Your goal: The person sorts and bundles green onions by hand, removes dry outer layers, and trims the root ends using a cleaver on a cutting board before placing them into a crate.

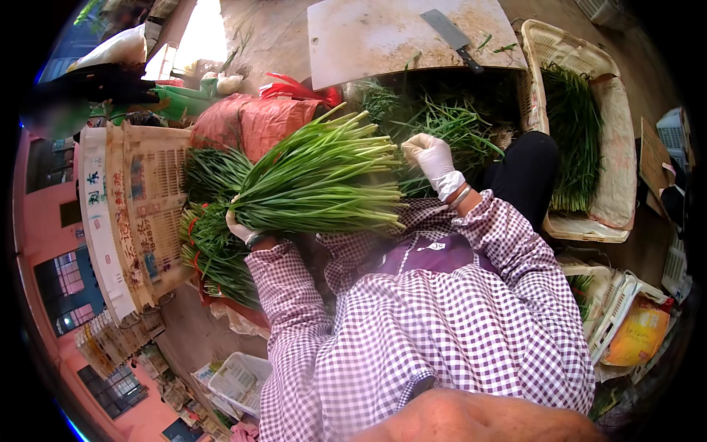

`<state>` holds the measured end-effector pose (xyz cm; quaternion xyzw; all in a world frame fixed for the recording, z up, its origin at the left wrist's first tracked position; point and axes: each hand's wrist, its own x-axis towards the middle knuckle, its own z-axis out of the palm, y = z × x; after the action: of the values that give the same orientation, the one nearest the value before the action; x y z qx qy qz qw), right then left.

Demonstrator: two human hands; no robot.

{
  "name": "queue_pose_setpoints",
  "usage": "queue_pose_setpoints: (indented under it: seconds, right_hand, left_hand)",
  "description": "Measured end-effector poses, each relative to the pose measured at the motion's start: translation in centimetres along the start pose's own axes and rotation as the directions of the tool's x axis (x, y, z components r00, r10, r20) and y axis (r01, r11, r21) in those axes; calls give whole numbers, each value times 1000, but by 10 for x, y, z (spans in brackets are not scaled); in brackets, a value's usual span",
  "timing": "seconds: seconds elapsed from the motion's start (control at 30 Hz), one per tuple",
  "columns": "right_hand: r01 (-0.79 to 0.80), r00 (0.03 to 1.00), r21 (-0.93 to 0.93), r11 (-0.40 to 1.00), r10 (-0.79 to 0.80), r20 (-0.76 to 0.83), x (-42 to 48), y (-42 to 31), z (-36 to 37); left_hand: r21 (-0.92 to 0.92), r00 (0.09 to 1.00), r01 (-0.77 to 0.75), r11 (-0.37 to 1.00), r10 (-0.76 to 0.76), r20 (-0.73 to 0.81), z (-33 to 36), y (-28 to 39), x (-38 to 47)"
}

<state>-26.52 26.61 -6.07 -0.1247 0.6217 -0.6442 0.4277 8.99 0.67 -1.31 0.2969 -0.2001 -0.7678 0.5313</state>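
Note:
My left hand [241, 225], in a pale glove, grips the leafy end of a large bunch of long green stalks [320, 177], which look like garlic chives. The bunch lies across in front of me, its pale cut ends fanned to the right. Just past those ends is my right hand [432, 157], gloved too, raised with its fingers curled together; no stalk is visible in it. Bundles of greens tied with red bands [212, 243] are stacked beyond my left hand. Loose green leaves [453, 124] lie beyond my right hand.
A cleaver [446, 30] rests on a stained white board [364, 41] at the top. On the right stands a plastic crate [616, 138] holding more greens. Stacked crates [160, 204] are at the left, beside a red woven sack [265, 119] and red plastic bags [293, 88].

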Motion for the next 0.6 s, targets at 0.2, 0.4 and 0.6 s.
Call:
queue_pose_setpoints:
  seconds: [0.2, 0.4, 0.6]
  right_hand:
    - [413, 906, -20, 911, -408, 109, -24, -31, 8]
    - [656, 713, -669, 349, -578, 397, -19, -44, 43]
    - [516, 857, -661, 545, -319, 405, -4, -24, 47]
  left_hand:
    - [1, 1000, -9, 1000, 9, -1, -5, 2, -1]
    - [-23, 990, -1, 1000, 4, 141, 7, -1, -7]
    - [-5, 983, -69, 998, 69, 173, 5, -1, -6]
